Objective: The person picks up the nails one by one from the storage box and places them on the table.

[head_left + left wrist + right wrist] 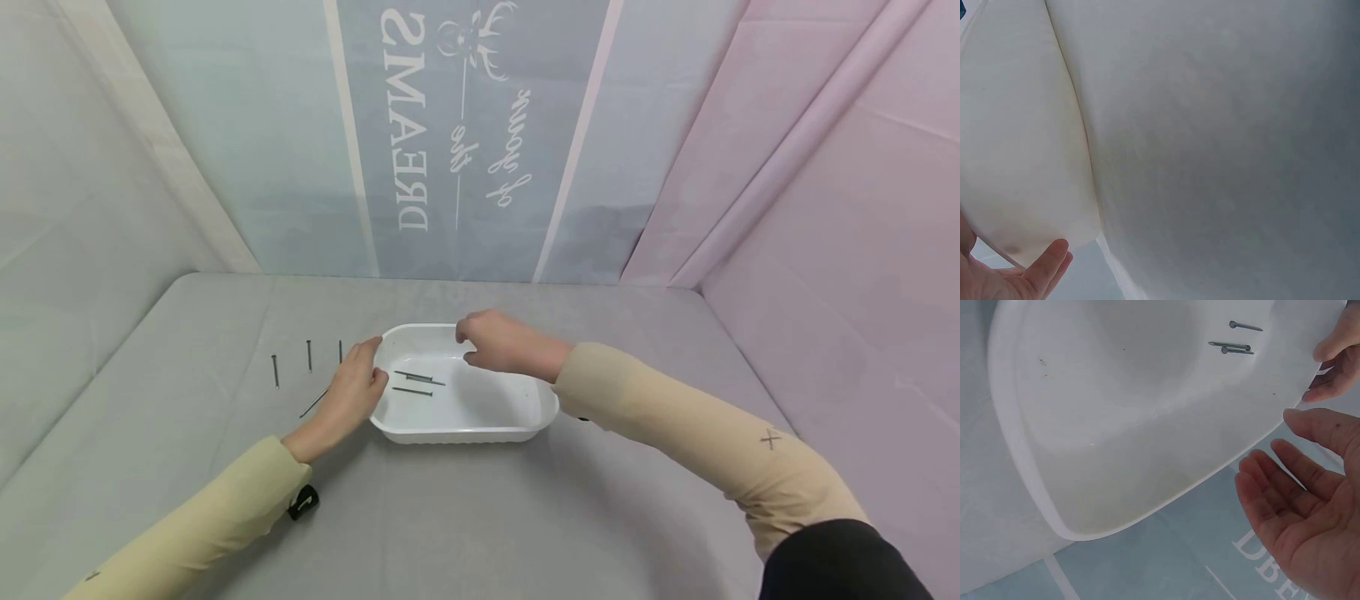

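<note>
A white rectangular dish [465, 435] sits on the grey-covered table. In it, three nails [412, 392] lie toward the left side. My left hand [348, 392] holds the dish's left rim, thumb on the inner side and fingers outside; the left wrist view shows these fingers [1047, 269] at the rim. Over the far rim is my right hand [502, 342], its fingers loosely bent with nothing between them. From the right wrist, the right hand [1310, 506] appears just beyond the rim, palm showing, thumb tip close to the edge.
Several more nails, one of them a nail [275, 371] at the far left, lie on the table left of the dish. One is partly hidden by the left hand. A printed cloth [480, 242] hangs behind the table, with cloth walls on both sides.
</note>
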A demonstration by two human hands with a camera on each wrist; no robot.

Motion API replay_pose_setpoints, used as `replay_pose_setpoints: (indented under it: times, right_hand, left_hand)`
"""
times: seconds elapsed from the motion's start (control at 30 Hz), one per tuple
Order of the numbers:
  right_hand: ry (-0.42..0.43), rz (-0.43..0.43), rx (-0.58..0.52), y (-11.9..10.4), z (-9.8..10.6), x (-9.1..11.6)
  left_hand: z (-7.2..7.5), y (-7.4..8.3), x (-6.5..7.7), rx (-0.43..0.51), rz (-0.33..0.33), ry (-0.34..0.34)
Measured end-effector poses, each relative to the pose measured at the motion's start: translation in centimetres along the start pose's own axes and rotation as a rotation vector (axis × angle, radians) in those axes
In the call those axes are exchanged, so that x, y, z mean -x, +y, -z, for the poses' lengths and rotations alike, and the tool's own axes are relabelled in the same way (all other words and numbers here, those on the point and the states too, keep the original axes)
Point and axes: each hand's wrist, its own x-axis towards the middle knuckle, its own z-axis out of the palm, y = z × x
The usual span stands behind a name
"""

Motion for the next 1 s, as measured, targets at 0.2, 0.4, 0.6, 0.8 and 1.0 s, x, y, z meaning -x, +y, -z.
replay_pose_setpoints:
  times: [0.2,0.4,0.6,0.8,1.0]
  right_hand:
    - [-0.039,0.042,-0.001,-0.6,-0.1,-0.3]
    - [-0.049,0.09,0.029,-1.0,-0.2,-0.9]
    - [-0.044,0.13,0.04,-1.5,-0.3,-1.5]
    - [-0.027,0.204,0.066,-2.1,-0.7,-2.2]
    - [-0.038,0.243,0.1,-2.6,-1.4,-2.7]
  left_hand:
    - [0.0,0.0,0.0,0.002,-0.002,-0.002]
    - [0.0,0.0,0.0,-0.003,0.008,-0.003]
    - [0.0,0.0,0.0,-0.002,0.007,-0.004]
    - [0.1,-0.1,0.1,0.0,0.007,-0.011]
    - [0.1,-0.1,0.0,0.01,0.003,-0.018]
